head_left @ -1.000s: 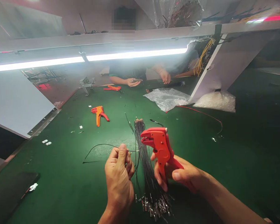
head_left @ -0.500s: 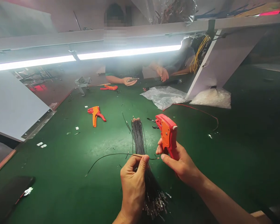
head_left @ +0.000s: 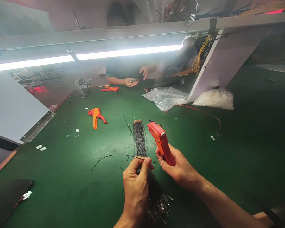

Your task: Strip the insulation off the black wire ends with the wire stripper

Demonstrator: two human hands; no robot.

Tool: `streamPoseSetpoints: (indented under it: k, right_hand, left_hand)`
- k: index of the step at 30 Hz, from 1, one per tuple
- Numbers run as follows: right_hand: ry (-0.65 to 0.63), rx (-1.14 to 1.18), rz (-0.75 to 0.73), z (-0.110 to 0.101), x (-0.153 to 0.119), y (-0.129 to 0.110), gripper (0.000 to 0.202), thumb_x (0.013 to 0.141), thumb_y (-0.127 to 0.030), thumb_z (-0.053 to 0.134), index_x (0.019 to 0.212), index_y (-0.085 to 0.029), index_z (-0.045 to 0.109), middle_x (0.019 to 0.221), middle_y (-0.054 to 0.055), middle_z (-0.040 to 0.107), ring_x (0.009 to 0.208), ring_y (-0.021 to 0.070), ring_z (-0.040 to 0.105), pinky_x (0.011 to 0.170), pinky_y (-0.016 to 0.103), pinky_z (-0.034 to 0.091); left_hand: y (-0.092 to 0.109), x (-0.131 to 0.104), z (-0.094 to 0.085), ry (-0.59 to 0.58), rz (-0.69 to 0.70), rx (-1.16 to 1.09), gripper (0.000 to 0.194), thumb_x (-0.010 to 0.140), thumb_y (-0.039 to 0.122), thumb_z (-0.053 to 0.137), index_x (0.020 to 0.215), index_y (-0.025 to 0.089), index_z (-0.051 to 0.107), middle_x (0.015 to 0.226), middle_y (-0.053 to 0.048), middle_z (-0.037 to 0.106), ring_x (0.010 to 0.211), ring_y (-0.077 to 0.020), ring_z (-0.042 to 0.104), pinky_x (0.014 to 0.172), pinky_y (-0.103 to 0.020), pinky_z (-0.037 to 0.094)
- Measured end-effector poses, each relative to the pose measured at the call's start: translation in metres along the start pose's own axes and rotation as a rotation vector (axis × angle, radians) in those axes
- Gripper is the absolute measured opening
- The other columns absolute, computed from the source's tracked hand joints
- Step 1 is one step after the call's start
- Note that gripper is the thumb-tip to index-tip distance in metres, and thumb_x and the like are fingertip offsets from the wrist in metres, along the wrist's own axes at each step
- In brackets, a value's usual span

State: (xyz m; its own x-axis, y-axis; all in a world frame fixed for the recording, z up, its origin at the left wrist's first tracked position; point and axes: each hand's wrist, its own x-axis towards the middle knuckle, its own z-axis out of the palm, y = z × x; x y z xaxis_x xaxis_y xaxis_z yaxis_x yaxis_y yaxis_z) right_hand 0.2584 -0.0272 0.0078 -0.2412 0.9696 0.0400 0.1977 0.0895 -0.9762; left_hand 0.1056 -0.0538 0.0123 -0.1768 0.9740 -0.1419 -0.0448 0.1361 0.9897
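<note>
Between thumb and forefinger, my left hand (head_left: 136, 183) pinches a thin black wire (head_left: 104, 156). The wire arcs out to the left, and its short right end runs toward my right hand (head_left: 178, 163). That hand is wrapped round a red and orange wire stripper (head_left: 161, 142), with its head pointing up and to the left. Whether the right wire end touches my fingers I cannot tell. Under my left hand lies a thick bundle of black wires (head_left: 139, 139), copper-coloured at the far ends and with metal terminals (head_left: 159, 207) at the near ends.
Another wire stripper (head_left: 97, 117) lies on the green table (head_left: 61, 164), and a third (head_left: 110, 89) farther back. A clear plastic bag (head_left: 165, 97) and a white bag (head_left: 215, 99) lie beyond. A lamp tube (head_left: 133, 52) crosses above. Across the table, a person's hand (head_left: 132, 82) holds a dark object.
My right hand has tilted the wire stripper and brought its head left, nearer the bundle. My left hand stays almost still with the wire. The person opposite has moved one hand left.
</note>
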Motion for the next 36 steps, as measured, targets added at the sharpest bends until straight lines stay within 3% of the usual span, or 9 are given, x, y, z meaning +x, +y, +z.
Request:
streamPoseSetpoints:
  k: [7, 14, 19, 24, 30, 36]
  right_hand:
    - [0.086, -0.290, -0.015, 0.001, 0.002, -0.002, 0.019, 0.070, -0.014, 0.050, 0.083, -0.024, 0.041, 0.068, -0.004, 0.044, 0.059, 0.0158, 0.036, 0.059, 0.030, 0.029]
    - [0.185, -0.466, -0.008, 0.006, 0.006, 0.003, 0.021, 0.067, -0.014, 0.049, 0.082, -0.024, 0.038, 0.070, -0.002, 0.047, 0.061, 0.0176, 0.036, 0.062, 0.032, 0.026]
    - [0.317, -0.491, 0.105, -0.008, 0.017, 0.011, 0.019, 0.071, -0.016, 0.048, 0.084, -0.024, 0.038, 0.069, -0.001, 0.047, 0.061, 0.0191, 0.037, 0.063, 0.033, 0.026]
    - [0.310, -0.398, 0.142, -0.012, 0.023, 0.004, 0.015, 0.077, -0.026, 0.054, 0.089, -0.023, 0.046, 0.074, 0.000, 0.052, 0.064, 0.0201, 0.043, 0.066, 0.034, 0.031]
    - [0.086, -0.056, 0.123, -0.005, 0.015, -0.008, 0.016, 0.078, -0.029, 0.053, 0.093, -0.021, 0.054, 0.089, 0.002, 0.061, 0.071, 0.0181, 0.051, 0.066, 0.032, 0.040]
    - [0.007, 0.218, 0.180, 0.009, 0.009, -0.013, 0.019, 0.070, -0.024, 0.059, 0.087, -0.019, 0.052, 0.075, -0.003, 0.052, 0.067, 0.0146, 0.047, 0.064, 0.029, 0.039]
  left_hand:
    - [-0.007, -0.001, 0.004, 0.034, 0.090, 0.058, 0.035, 0.083, 0.046, 0.070, 0.063, 0.018, 0.065, 0.061, 0.000, 0.060, 0.058, -0.0135, 0.050, 0.054, -0.022, 0.040]
    - [-0.016, -0.004, 0.011, 0.060, 0.196, 0.125, 0.030, 0.085, 0.044, 0.067, 0.067, 0.019, 0.068, 0.058, 0.001, 0.057, 0.055, -0.0134, 0.048, 0.056, -0.023, 0.042]
    - [-0.010, 0.002, 0.001, 0.209, 0.227, 0.176, 0.038, 0.084, 0.049, 0.066, 0.060, 0.020, 0.064, 0.058, 0.002, 0.057, 0.053, -0.0123, 0.047, 0.053, -0.022, 0.040]
    - [-0.003, 0.007, -0.003, 0.170, 0.164, 0.200, 0.042, 0.078, 0.054, 0.070, 0.056, 0.019, 0.061, 0.053, 0.003, 0.049, 0.050, -0.0116, 0.042, 0.049, -0.023, 0.037]
    - [0.000, 0.009, -0.001, 0.147, 0.137, 0.180, 0.042, 0.077, 0.052, 0.071, 0.055, 0.018, 0.059, 0.053, 0.004, 0.048, 0.051, -0.0107, 0.040, 0.050, -0.022, 0.036]
    - [0.001, 0.004, 0.003, 0.046, 0.098, 0.119, 0.037, 0.080, 0.048, 0.071, 0.061, 0.017, 0.064, 0.055, 0.003, 0.053, 0.052, -0.0105, 0.041, 0.050, -0.022, 0.037]
